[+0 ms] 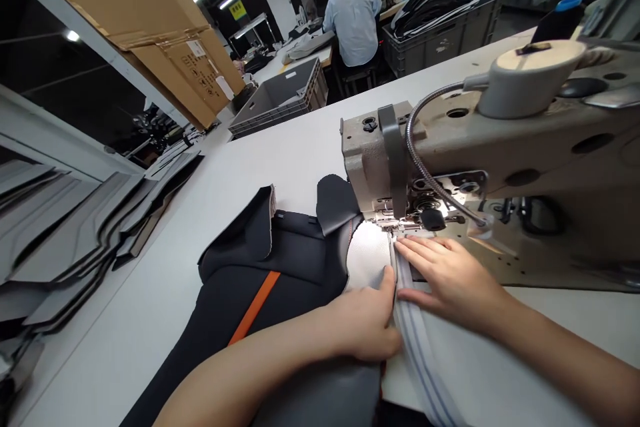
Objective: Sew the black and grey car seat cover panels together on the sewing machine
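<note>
Fabric under both hands: a black padded piece (260, 280) with an orange stripe (255, 307), spread on a white table (280, 167), its far end pushed up to the foot of a sewing machine (500, 147). Left hand (363, 323) curled and gripping the padded piece, with the thumb (387, 287) pressed onto a white mesh patch (367, 257), right beside a white strip with blue lines (417, 340). Right hand (445, 273) open and flat, fingers (425, 253) spread over the strip's far end, close to the machine's foot. Bendy lamp (425, 153) curved down from the machine over the stitching spot. Farther left, stacks of grey cut pieces (65, 233) piled at the table's edge. Beyond, a grey plastic crate (275, 97) and large cardboard boxes (165, 33) propped at a slant. Far back, a seated co-worker (353, 23) in a pale blue shirt, turned away, next to a crate of dark pieces (440, 33).
</note>
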{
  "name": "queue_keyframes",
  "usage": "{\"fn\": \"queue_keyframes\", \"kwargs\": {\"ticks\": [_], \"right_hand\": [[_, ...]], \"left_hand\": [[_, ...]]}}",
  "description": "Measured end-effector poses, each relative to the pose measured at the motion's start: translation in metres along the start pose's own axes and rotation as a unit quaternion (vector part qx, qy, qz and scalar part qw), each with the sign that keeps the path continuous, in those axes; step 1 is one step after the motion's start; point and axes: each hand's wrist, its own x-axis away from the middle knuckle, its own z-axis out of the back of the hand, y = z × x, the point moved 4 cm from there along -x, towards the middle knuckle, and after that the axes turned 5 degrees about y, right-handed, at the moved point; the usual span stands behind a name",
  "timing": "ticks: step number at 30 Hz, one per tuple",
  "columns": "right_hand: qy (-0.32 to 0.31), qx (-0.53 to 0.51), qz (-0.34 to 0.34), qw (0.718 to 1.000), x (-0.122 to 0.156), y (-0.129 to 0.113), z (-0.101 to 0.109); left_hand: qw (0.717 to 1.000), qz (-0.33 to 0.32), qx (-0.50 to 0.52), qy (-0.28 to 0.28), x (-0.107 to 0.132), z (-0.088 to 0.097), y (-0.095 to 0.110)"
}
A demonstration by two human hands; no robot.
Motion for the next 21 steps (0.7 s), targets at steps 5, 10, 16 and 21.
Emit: {"fn": "queue_keyframes", "kwargs": {"ticks": [5, 10, 16, 21], "right_hand": [[-0.037, -0.027, -0.037, 0.998, 0.005, 0.025, 0.000], [-0.072, -0.083, 0.006, 0.994, 0.003, 0.016, -0.005], [-0.058, -0.038, 0.039, 0.997, -0.003, 0.004, -0.007], [-0.038, 0.035, 0.037, 0.998, -0.012, -0.003, -0.012]], "left_hand": [[1.000, -0.012, -0.016, 0.001, -0.002, -0.002, 0.001], [1.000, -0.022, -0.013, 0.001, -0.002, -0.002, 0.000], [0.999, -0.041, 0.006, 0.009, 0.000, 0.000, -0.004], [0.998, -0.047, 0.035, 0.015, 0.002, 0.000, -0.010]]}}
